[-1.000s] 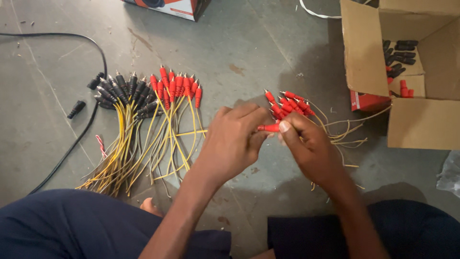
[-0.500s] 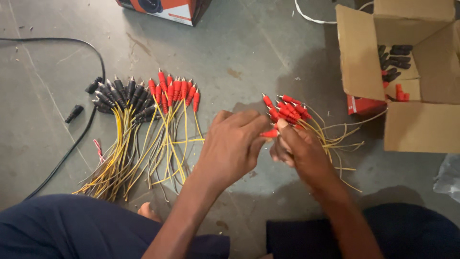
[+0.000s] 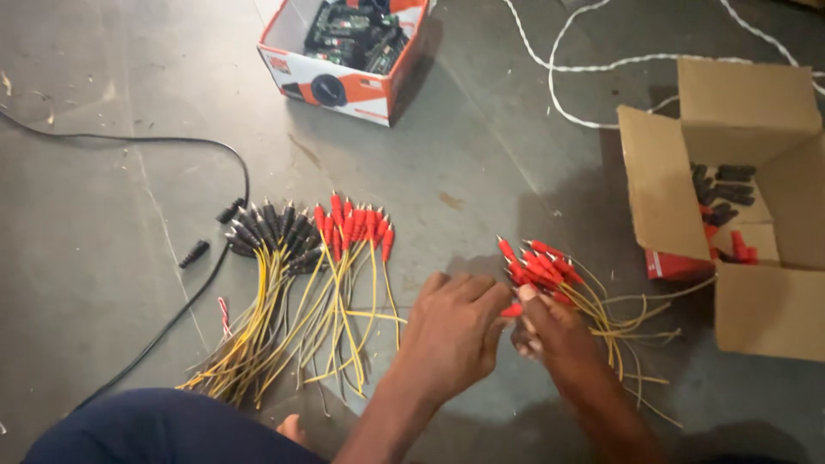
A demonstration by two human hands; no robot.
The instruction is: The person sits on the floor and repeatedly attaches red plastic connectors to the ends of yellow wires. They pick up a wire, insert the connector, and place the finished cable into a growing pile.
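Work in hand: both hands meet over a small bunch of red-capped leads (image 3: 550, 275) lying on the floor, between the sorted pile and the brown box.
Left hand (image 3: 455, 331): fingers curled and pressed together beside one red cap (image 3: 512, 309), touching it.
Right hand (image 3: 554, 331): grip pinching that same red cap from the other side.
Done, as it looks: a large fan of yellow leads (image 3: 296, 309) lies to the left, black caps and red caps grouped side by side.
Left, as it looks: the small bunch with loose, tangled wire ends, plus more caps inside the brown cardboard box (image 3: 730, 215) by the right edge of the view.
Materials: thin yellow insulated wire, glossy plastic caps, matt cardboard, scuffed grey floor (image 3: 481, 155).
Nearby: orange-and-white box (image 3: 344, 82), black cable (image 3: 172, 146), white cord (image 3: 584, 69).
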